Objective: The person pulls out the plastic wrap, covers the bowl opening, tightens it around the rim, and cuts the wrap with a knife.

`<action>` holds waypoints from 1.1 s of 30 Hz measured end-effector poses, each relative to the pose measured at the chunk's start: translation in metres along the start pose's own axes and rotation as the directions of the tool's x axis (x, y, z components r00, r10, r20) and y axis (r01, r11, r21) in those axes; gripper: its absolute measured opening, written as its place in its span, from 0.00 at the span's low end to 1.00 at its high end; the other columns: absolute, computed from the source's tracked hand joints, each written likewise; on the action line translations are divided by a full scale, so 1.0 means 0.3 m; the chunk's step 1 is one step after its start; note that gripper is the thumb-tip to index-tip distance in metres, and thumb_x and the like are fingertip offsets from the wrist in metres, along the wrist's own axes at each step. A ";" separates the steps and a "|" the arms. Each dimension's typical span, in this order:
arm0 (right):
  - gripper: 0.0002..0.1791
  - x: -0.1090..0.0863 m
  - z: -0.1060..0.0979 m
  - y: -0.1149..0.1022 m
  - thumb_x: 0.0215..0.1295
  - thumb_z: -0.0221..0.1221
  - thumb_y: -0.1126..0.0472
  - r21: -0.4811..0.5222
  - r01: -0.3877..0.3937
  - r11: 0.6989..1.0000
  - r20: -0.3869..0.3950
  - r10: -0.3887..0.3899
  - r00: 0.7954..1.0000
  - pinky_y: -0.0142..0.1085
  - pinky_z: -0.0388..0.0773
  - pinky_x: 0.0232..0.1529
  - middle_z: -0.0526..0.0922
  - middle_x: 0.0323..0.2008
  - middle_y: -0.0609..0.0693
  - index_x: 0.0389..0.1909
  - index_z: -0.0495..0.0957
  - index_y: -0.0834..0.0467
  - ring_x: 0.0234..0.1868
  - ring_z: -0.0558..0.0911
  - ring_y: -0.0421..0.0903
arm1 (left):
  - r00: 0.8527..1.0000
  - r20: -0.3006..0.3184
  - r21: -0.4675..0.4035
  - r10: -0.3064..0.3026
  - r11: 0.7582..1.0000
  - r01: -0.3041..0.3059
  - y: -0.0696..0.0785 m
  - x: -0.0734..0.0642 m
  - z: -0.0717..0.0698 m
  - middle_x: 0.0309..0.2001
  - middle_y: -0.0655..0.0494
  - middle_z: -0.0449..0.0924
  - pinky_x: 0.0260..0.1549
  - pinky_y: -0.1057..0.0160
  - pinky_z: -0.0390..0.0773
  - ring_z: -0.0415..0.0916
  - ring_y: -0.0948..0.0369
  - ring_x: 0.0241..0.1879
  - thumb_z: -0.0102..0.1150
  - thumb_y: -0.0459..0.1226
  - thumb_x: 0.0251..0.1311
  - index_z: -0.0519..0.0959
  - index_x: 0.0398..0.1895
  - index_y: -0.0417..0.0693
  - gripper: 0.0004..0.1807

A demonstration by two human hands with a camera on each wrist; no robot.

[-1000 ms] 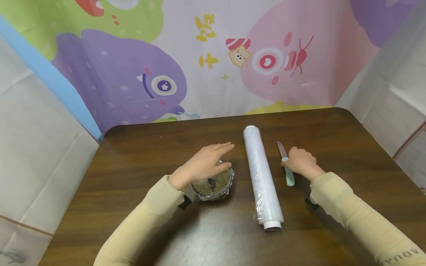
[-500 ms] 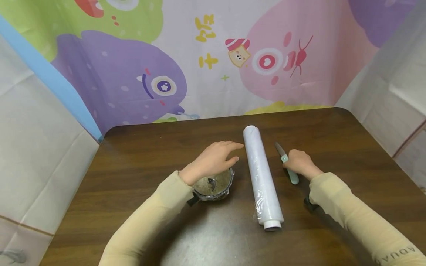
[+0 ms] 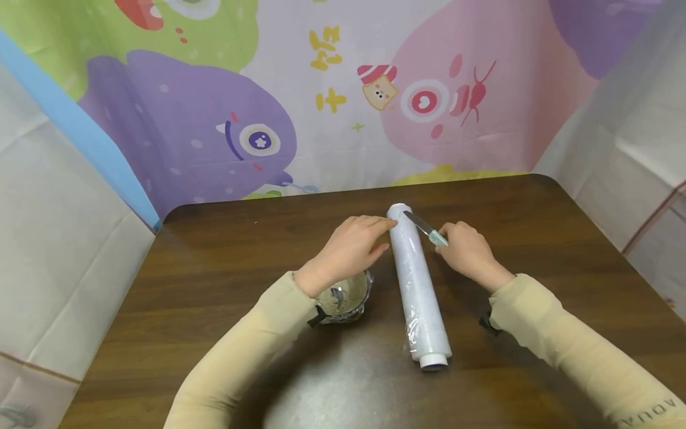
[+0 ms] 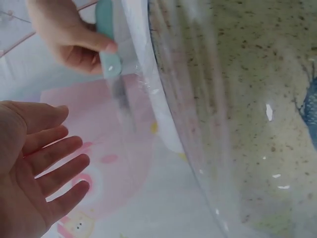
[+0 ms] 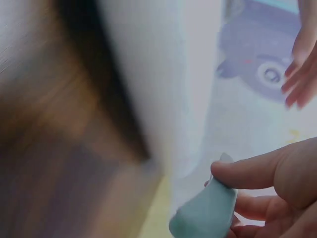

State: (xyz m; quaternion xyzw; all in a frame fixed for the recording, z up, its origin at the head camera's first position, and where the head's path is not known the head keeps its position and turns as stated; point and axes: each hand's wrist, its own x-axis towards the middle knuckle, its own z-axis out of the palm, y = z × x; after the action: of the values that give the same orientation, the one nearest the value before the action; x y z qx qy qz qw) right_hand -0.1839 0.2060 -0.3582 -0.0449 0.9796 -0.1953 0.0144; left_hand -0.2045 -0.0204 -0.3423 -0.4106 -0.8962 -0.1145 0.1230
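My right hand [image 3: 471, 250] grips a small knife by its pale green handle [image 3: 437, 238]. The blade [image 3: 417, 222] points left over the far end of a white roll of cling film [image 3: 420, 298], close to my left fingertips. In the right wrist view the thumb presses the knife's handle [image 5: 208, 208]. My left hand [image 3: 348, 247] is held above a speckled bowl [image 3: 368, 289] with film around its rim, its fingers reaching to the roll's far end. In the left wrist view those fingers [image 4: 64, 166] are spread, holding nothing. Clear film covers the bowl [image 4: 237, 163], which has a fish pattern inside.
The roll lies lengthwise on a dark brown wooden table [image 3: 225, 256], to the right of the bowl. Behind the table hangs a curtain [image 3: 332, 143] with cartoon monsters. Pale panels [image 3: 616, 149] stand at both sides.
The knife has been lifted from the table right of the roll and swung left over the roll's far end. My left hand has moved right and slightly away, toward that end.
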 end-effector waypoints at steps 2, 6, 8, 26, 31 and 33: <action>0.14 -0.005 -0.008 -0.038 0.57 0.59 0.63 -0.004 0.018 1.000 -0.028 -0.018 0.999 0.43 0.71 0.26 0.75 0.34 0.61 0.42 0.76 0.66 0.31 0.74 0.54 | 0.999 -0.034 0.005 0.008 1.000 -0.008 0.005 0.005 -0.003 0.55 0.53 0.74 0.55 0.59 0.67 0.70 0.57 0.56 0.55 0.38 0.59 0.71 0.58 0.46 0.22; 0.11 -0.010 -0.014 -0.109 0.56 0.60 0.64 -0.030 0.063 0.998 -0.053 -0.065 0.996 0.44 0.72 0.28 0.75 0.33 0.58 0.41 0.78 0.62 0.31 0.75 0.52 | 0.995 -0.098 0.040 0.034 0.999 -0.030 0.013 0.006 -0.011 0.56 0.50 0.74 0.57 0.59 0.66 0.68 0.55 0.58 0.53 0.33 0.60 0.72 0.57 0.42 0.20; 0.12 -0.012 -0.016 -0.144 0.56 0.60 0.64 -0.051 0.099 0.994 -0.063 -0.102 0.993 0.43 0.73 0.28 0.75 0.34 0.58 0.41 0.78 0.61 0.31 0.75 0.51 | 0.991 -0.121 0.063 0.049 0.997 -0.041 0.020 0.003 -0.019 0.55 0.50 0.75 0.57 0.60 0.66 0.69 0.55 0.57 0.53 0.32 0.60 0.73 0.55 0.41 0.19; 0.10 -0.051 -0.014 -0.259 0.55 0.59 0.67 -0.144 0.285 0.948 -0.131 -0.303 0.944 0.38 0.72 0.26 0.74 0.30 0.53 0.38 0.81 0.57 0.31 0.73 0.50 | 0.962 -0.273 0.048 0.021 0.999 -0.008 0.053 -0.066 -0.031 0.28 0.56 0.74 0.28 0.66 0.68 0.70 0.60 0.28 0.62 0.32 0.52 0.80 0.31 0.45 0.03; 0.09 -0.056 -0.008 -0.270 0.53 0.62 0.66 -0.150 0.311 0.939 -0.178 -0.335 0.925 0.39 0.72 0.26 0.74 0.30 0.52 0.36 0.82 0.55 0.31 0.73 0.49 | 0.953 -0.301 0.047 0.018 0.999 -0.003 0.042 -0.072 -0.036 0.27 0.56 0.73 0.29 0.66 0.70 0.70 0.59 0.28 0.63 0.31 0.50 0.78 0.28 0.45 0.04; 0.09 -0.058 -0.007 -0.273 0.51 0.63 0.66 -0.150 0.316 0.937 -0.205 -0.342 0.917 0.40 0.72 0.27 0.74 0.29 0.51 0.35 0.82 0.55 0.31 0.73 0.50 | 0.952 -0.306 0.047 0.008 0.999 0.007 0.037 -0.074 -0.041 0.26 0.56 0.73 0.30 0.66 0.70 0.70 0.59 0.27 0.63 0.31 0.50 0.77 0.27 0.45 0.04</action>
State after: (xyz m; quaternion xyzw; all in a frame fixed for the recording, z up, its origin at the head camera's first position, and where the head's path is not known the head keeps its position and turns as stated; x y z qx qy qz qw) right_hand -0.1600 0.1332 -0.3247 -0.1873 0.9626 -0.1429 -0.1336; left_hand -0.1803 -0.0329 -0.3366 -0.3849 -0.8687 -0.1554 0.2702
